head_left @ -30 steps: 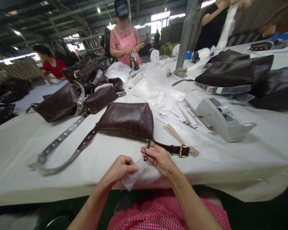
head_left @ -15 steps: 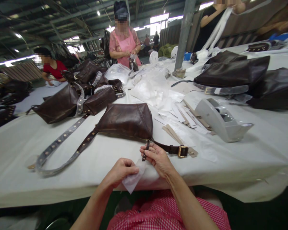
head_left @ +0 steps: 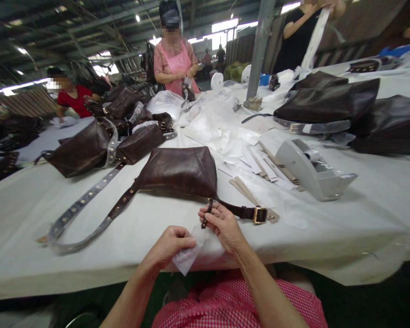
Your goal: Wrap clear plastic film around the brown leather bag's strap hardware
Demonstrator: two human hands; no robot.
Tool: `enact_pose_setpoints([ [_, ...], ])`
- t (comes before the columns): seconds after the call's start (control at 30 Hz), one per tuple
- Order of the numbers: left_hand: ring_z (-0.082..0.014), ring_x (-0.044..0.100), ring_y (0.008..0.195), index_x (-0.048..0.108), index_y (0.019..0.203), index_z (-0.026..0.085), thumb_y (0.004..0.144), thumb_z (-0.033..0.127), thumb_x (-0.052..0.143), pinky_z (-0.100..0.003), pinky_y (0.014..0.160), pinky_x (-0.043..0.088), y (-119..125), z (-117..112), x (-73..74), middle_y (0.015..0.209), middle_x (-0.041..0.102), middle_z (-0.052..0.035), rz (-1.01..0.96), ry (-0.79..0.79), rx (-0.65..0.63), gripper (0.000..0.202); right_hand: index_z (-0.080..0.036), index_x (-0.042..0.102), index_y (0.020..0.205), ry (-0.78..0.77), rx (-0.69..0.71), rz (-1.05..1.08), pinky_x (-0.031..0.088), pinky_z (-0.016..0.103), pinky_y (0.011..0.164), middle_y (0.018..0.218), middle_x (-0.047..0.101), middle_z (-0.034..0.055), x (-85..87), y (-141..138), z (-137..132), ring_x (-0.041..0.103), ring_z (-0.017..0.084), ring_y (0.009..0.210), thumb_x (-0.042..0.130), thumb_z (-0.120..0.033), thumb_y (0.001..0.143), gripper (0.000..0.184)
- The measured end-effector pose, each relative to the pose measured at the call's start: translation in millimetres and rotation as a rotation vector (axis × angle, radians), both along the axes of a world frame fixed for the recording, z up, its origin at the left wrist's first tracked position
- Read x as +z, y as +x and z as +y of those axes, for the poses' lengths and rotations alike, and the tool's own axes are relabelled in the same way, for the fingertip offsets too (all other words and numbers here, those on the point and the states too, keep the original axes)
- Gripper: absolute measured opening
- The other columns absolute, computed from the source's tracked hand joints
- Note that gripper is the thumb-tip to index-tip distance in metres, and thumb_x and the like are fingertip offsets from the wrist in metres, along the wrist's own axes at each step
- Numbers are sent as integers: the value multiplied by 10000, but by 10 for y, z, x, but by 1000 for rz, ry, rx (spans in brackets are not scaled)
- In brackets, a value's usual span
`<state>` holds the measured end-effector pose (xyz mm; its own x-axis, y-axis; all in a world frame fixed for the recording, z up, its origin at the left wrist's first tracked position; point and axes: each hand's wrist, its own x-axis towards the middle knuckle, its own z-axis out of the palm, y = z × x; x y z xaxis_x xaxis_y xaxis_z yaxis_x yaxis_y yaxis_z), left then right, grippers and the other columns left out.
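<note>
By the left hand [head_left: 175, 243], a thin white sheet [head_left: 187, 262] is pinched at the near edge of the surface [head_left: 130, 246]; by the right hand [head_left: 223, 225], a short leather pull [head_left: 209, 209] is held between thumb and fingers. The pull is best kept straight and steady, without tugging on the bag [head_left: 179, 171] laid just beyond, and the sheet kept smooth and clear of the buckle [head_left: 260, 215] to the right.

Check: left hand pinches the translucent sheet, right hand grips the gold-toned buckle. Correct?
No: the head view shows the right hand holding the dark leather pull tab, not the gold-toned buckle. The left hand does pinch the translucent sheet.
</note>
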<state>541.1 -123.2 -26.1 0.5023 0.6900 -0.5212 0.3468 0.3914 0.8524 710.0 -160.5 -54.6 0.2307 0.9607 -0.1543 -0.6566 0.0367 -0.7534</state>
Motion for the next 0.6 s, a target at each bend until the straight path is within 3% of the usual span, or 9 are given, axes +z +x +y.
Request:
enact_pose_setpoints([
  [0.6,-57,308,415,514,500,158,491,340,701,-231,466,177,133,-82,-5,425,444,61,-53,-9,34,262,-177,612,891,57,5,32,557,255,752,913,706,30,-58,12,-29,677,161,852,859,-244,615,376],
])
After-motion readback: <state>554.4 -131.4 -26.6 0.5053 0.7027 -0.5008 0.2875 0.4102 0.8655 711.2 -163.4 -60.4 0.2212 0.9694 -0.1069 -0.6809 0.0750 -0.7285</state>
